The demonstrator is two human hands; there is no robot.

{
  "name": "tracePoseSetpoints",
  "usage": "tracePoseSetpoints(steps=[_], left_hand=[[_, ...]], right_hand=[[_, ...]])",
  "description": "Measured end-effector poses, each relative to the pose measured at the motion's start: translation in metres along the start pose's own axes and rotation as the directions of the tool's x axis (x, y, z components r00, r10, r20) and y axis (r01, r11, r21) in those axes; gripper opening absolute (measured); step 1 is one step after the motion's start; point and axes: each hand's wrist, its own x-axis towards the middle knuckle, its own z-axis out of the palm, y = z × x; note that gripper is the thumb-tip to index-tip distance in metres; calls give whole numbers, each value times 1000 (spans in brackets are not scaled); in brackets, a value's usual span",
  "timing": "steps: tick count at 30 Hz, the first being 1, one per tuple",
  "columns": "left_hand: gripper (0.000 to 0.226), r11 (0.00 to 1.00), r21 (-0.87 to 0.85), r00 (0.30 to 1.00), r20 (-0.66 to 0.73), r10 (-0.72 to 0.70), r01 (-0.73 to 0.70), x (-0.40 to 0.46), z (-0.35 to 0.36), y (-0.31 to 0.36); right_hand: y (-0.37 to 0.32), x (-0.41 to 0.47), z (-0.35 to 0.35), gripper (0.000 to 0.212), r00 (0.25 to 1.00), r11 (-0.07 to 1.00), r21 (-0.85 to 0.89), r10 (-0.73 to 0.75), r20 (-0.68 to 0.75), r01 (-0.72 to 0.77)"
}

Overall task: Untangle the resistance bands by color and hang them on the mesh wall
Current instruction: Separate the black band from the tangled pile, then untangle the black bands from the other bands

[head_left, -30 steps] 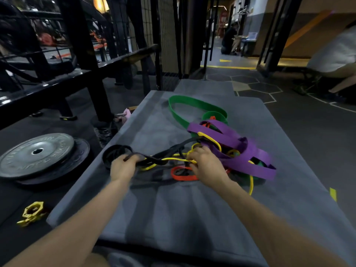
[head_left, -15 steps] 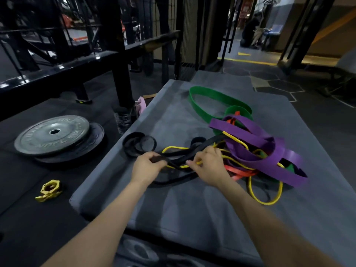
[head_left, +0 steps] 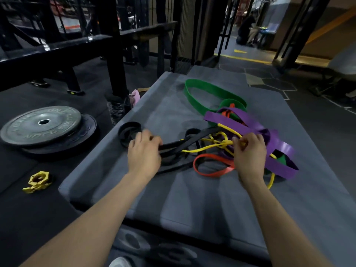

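A tangle of resistance bands lies on a grey mat [head_left: 192, 199]. My left hand [head_left: 143, 153] grips the black band [head_left: 181, 143], whose loops trail left to the mat's edge. My right hand [head_left: 248, 151] pinches the thin yellow band [head_left: 202, 149] where it knots in the pile. An orange band [head_left: 210, 171] loops between my hands. The wide purple band [head_left: 277, 151] drapes over the right of the pile. A green band [head_left: 202, 93] stretches away behind it. The mesh wall [head_left: 185, 29] stands beyond the far end of the mat.
Stacked weight plates [head_left: 42, 126] and a yellow collar clamp [head_left: 38, 181] lie on the dark floor at left. A black metal rack [head_left: 113, 47] stands behind them. A person [head_left: 245, 29] crouches far off at the back. Tiled floor runs along the right.
My right hand moved right, from the black band to the yellow knot. My hands have drawn apart, and the orange loop now lies exposed between them. The view shifted slightly.
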Motion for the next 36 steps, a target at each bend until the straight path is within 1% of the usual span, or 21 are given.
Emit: tracePoseSetpoints(steps=[2, 4, 6, 8, 9, 11, 12, 14, 17, 19, 20, 22, 23, 24, 27, 30, 32, 34, 36], left_hand=[[42, 996, 43, 995, 55, 80, -82, 0, 9, 8], [45, 989, 37, 983, 125, 135, -141, 3, 17, 17], [47, 989, 22, 967, 215, 138, -146, 8, 26, 23], [48, 994, 18, 952, 291, 97, -107, 14, 33, 24], [47, 995, 24, 945, 316, 83, -95, 16, 35, 23], [46, 997, 39, 927, 372, 53, -73, 22, 35, 23], [47, 998, 39, 912, 408, 35, -56, 26, 34, 23], [46, 999, 33, 891, 454, 6, -23, 29, 31, 25], [39, 1000, -15, 916, 401, 1, 6, 30, 27, 24], [37, 994, -96, 950, 310, -24, 56, 31, 19, 21], [38, 982, -163, 967, 250, -53, 96, 31, 15, 18], [45, 916, -360, 980, 146, -134, 179, 35, 8, 11], [48, 867, -452, 977, 118, -176, 211, 36, 6, 7], [50, 833, -504, 973, 100, -209, 230, 36, 5, 3], [45, 782, -566, 962, 78, -262, 259, 33, 6, -3], [37, 729, -627, 949, 54, -312, 275, 32, 6, 2], [36, 701, -662, 942, 19, -336, 263, 35, 4, 6], [36, 670, -708, 942, -18, -334, 223, 35, -1, 9], [29, 609, -771, 946, -25, -323, 187, 33, -8, 7]], right_hand=[[3, 2, -6, 20, 999, 1000, -4, -14, -48, 14], [5, 3, -14, 20, 994, 1000, 14, -8, -110, 10], [8, 4, -22, 21, 989, 1000, 12, 6, -147, -4], [11, 3, -27, 21, 991, 1000, -11, 6, -137, -8], [15, 2, -27, 20, 994, 1000, -26, -7, -112, 4], [21, -2, -26, 18, 998, 995, -85, -60, -14, 58], [24, -4, -23, 16, 993, 983, -139, -111, 49, 117], [24, -7, -19, 6, 960, 928, -262, -231, 156, 266], [6, -10, -14, 29, 891, 811, -377, -367, 267, 447], [-11, -13, -7, 41, 832, 755, -362, -440, 337, 546], [-17, -15, -1, 43, 801, 742, -327, -470, 370, 586], [-30, -20, 9, 39, 762, 744, -281, -443, 473, 606], [-34, -23, 14, 36, 742, 744, -275, -411, 530, 608], [-34, -24, 21, 35, 721, 752, -266, -371, 586, 603], [-28, -30, 36, 40, 667, 815, -236, -228, 709, 530], [-26, -31, 38, 26, 650, 887, -143, -203, 732, 439], [-24, -27, 31, 19, 630, 904, -109, -197, 751, 414], [-19, -23, 22, 18, 588, 915, -89, -175, 789, 393], [-16, -19, 12, 19, 542, 926, -105, -119, 832, 364]])
